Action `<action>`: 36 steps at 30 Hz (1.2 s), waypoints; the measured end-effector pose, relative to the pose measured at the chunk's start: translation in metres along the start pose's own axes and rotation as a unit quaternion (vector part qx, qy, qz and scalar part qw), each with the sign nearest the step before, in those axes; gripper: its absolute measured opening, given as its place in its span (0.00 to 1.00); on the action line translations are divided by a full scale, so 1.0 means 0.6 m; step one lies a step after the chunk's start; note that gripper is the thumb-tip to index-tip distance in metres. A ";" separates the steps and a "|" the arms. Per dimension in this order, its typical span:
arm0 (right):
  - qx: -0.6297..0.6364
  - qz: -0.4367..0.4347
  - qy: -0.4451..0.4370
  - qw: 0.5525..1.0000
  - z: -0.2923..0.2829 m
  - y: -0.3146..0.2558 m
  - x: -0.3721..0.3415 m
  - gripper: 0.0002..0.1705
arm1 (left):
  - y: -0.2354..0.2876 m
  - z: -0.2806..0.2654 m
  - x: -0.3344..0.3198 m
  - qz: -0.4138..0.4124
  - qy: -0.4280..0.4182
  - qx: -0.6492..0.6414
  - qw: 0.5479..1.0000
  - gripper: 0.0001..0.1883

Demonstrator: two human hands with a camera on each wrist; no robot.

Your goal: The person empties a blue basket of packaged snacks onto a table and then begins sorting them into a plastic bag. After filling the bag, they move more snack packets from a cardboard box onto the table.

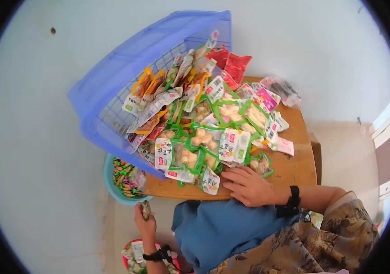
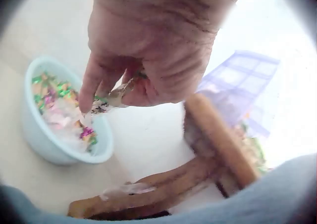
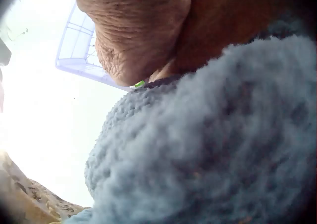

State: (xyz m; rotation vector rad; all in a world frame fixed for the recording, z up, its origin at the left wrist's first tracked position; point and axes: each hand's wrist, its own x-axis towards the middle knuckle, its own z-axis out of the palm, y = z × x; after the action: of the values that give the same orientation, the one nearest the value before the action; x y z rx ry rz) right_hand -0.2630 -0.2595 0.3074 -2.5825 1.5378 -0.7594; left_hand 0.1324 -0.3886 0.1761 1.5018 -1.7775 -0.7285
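Low beside the table's front left corner, my left hand (image 1: pixel 145 226) pinches a small snack packet (image 1: pixel 146 210) between thumb and fingers. In the left wrist view this hand (image 2: pixel 148 50) covers much of the packet (image 2: pixel 113 101), and the light blue basin stands beyond it. My right hand (image 1: pixel 252 188) rests at the table's front edge with its fingers extended, close to a white-backed packet (image 1: pixel 211 181) and a clear-fronted, green-edged packet (image 1: pixel 259 164). The right wrist view shows mostly the heel of this hand (image 3: pixel 141 33) above blue fleecy cloth (image 3: pixel 198 145).
A blue plastic basket (image 1: pixel 126 59) lies tipped on the wooden table (image 1: pixel 297 150), its heap of snack packets spilling out. The light blue basin (image 1: pixel 112 189) below holds small wrapped pieces. A red basin (image 1: pixel 125 261) with packets stands near the left forearm. Blue cloth (image 1: pixel 222 233) covers the lap.
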 end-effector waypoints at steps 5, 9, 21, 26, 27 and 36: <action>0.025 -0.017 0.062 0.998 -0.002 0.002 -0.014 0.21 | 0.235 -0.063 -0.084 0.059 0.049 -0.079 0.994 0.28; 0.025 -0.001 0.152 0.988 -0.011 -0.003 -0.025 0.23 | 0.376 -0.008 -0.087 0.206 0.070 -0.024 0.976 0.30; -0.128 0.196 0.048 0.971 -0.111 0.141 -0.059 0.56 | 0.429 0.221 0.031 0.291 0.071 0.153 0.942 0.52; -0.161 0.134 0.051 0.977 -0.107 0.192 -0.041 0.54 | 0.463 0.235 0.027 0.297 0.046 0.206 0.931 0.55; -0.158 0.137 0.050 0.977 -0.105 0.204 -0.039 0.54 | 0.464 0.238 0.029 0.297 0.042 0.207 0.931 0.55; -0.208 0.080 0.025 0.974 -0.118 0.279 -0.028 0.54 | 0.488 0.264 0.069 0.380 0.021 0.207 0.901 0.54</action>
State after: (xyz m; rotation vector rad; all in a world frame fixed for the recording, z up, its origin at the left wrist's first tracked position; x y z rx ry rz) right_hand -0.4364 -0.3152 0.3168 -2.6746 2.0882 -0.5369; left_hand -0.1727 -0.3805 0.3150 0.8939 -2.3418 0.0844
